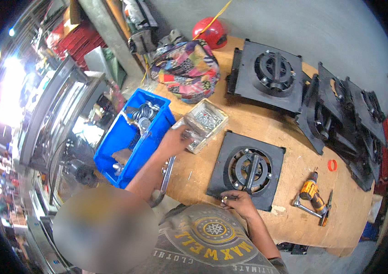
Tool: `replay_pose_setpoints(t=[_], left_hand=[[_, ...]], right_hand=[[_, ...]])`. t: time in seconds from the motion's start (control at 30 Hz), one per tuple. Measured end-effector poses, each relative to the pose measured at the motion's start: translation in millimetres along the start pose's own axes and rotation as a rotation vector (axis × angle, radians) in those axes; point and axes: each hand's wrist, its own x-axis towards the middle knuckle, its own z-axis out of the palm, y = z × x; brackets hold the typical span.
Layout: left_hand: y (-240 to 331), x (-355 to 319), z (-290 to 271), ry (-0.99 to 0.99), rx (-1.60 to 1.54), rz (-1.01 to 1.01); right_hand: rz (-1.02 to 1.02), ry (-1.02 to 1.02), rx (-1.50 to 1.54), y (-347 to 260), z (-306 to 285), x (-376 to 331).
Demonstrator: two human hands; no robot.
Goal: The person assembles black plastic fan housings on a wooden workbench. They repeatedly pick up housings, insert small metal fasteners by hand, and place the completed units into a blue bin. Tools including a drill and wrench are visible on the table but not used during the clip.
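Observation:
My left hand (175,140) reaches into the near compartment of a shallow divided box (223,119), its fingers curled down among small metal pieces. The far compartment holds many screws (206,115). What the left fingertips touch is hidden. My right hand (238,202) is closed in a pinch at the near edge of a square black plate (274,180), which lies flat on the table. Something small and shiny (224,199) shows at its fingertips, too small to name. The plate has a round slotted opening, bolts and a raised black bar (251,172) across it.
Left stands a blue bin (107,148) of metal parts, beside a curved metal tool (166,177). A yellow-black drill (311,186), ratchet wrench (306,208) and orange ring (332,165) lie right. Behind are stacked black plates (244,73), a patchwork bag (187,71) and a red helmet (210,33).

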Motion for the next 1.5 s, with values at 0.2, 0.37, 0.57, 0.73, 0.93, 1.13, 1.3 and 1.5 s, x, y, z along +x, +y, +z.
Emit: replay_pose_setpoints(t=[0.2, 0.37, 0.57, 0.73, 0.93, 1.13, 1.3, 1.5], left_hand=[[10, 36, 2, 0.115, 0.144, 0.177], [-1, 31, -36, 0.302, 0.108, 0.159], [-84, 71, -144, 0.448, 0.588, -0.139], [-130, 96, -139, -0.202, 1.028, -0.306], [-137, 101, -118, 0.096, 0.965, -0.409], [-149, 120, -127, -0.070, 1.022, -0.371], [-157, 137, -124, -0.020, 1.049, -0.311], [-139, 119, -149, -0.038, 1.203, -0.008]], right_hand=[[-0.085, 0.218, -0.025, 26, 0, -35], [-0.066, 0.305, 0.067, 34, 2, -54], [-0.182, 0.498, 0.277, 38, -8, -70], [-0.216, 0.613, 0.261, 41, -24, -86], [-0.297, 0.742, 0.104, 67, -34, -109], [-0.275, 0.834, 0.087, 104, -36, -128], [-0.271, 0.850, 0.209, 115, -27, -133], [-0.277, 0.857, 0.223, 115, -23, -142]])
